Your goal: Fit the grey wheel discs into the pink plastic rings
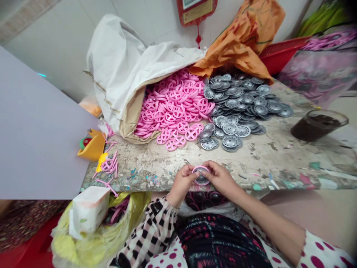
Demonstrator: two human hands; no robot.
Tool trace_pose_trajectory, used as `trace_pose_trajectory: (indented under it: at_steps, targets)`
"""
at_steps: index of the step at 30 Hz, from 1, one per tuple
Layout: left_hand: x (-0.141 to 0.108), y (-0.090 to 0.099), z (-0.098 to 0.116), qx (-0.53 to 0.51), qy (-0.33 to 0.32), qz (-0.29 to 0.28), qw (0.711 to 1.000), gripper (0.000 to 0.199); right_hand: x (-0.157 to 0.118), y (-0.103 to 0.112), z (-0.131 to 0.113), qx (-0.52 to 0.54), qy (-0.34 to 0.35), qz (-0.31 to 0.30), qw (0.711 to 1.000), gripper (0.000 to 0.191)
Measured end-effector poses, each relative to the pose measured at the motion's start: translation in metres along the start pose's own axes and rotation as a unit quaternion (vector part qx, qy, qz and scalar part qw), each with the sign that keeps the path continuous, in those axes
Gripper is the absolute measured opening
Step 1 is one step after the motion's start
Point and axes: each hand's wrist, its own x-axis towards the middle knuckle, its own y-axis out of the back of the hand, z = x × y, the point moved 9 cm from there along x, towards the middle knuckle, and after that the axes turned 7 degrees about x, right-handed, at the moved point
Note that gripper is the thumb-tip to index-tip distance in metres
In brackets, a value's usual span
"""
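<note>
Between my two hands, over the table's front edge, is a toy wheel with a grey disc set inside a pink rim. My left hand grips its left side, thumb on the disc. On the other side my right hand pinches it, its thumb also on the grey face. Beyond them lies a heap of pink spoked rings spilling from a white sack. A pile of grey discs spreads to its right, with a few loose ones nearer my hands.
An orange sack lies behind the discs. A glass of dark liquid stands at right. Pink scraps and a yellow holder are at left. Below the table edge, a bag of wheels sits at my lap; a yellow bag is lower left.
</note>
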Motion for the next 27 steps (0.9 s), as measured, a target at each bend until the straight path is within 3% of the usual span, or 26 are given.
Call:
trace_pose_trajectory:
  at_steps: [2,4,7,10,12,14,17,20,24,27]
  targets:
    - [0.004,0.013,0.004,0.053,-0.006,-0.001,0.999,0.039,-0.010,-0.014,-0.007,-0.054,0.022,-0.092,0.994,0.014]
    - [0.012,0.035,0.013,0.113,-0.036,0.047,0.992,0.037,-0.026,-0.029,-0.015,-0.140,0.059,-0.179,0.972,0.016]
    - [0.026,0.066,0.043,0.280,-0.135,0.162,0.936,0.022,-0.042,-0.039,-0.021,-0.256,0.100,-0.215,0.937,0.018]
    - [0.040,0.068,0.074,0.460,-0.241,0.219,0.826,0.023,-0.034,-0.026,-0.024,-0.285,0.133,-0.163,0.935,0.026]
    - [0.051,0.063,0.086,0.546,-0.277,0.231,0.756,0.026,-0.015,-0.002,-0.023,-0.294,0.144,-0.096,0.940,0.030]
    - [0.065,0.058,0.091,0.609,-0.281,0.226,0.706,0.031,0.009,0.029,-0.022,-0.330,0.143,-0.012,0.933,0.033]
    - [0.084,0.053,0.088,0.666,-0.260,0.205,0.669,0.034,0.041,0.073,-0.017,-0.415,0.107,0.097,0.898,0.035]
    - [0.093,0.050,0.084,0.702,-0.254,0.187,0.638,0.029,0.059,0.096,-0.005,-0.487,0.058,0.142,0.860,0.039]
    - [0.089,0.043,0.080,0.734,-0.281,0.145,0.602,0.024,0.058,0.090,0.010,-0.542,0.056,0.117,0.830,0.039]
    - [0.072,0.033,0.079,0.721,-0.338,0.124,0.592,0.024,0.048,0.084,0.014,-0.524,0.068,0.102,0.843,0.039]
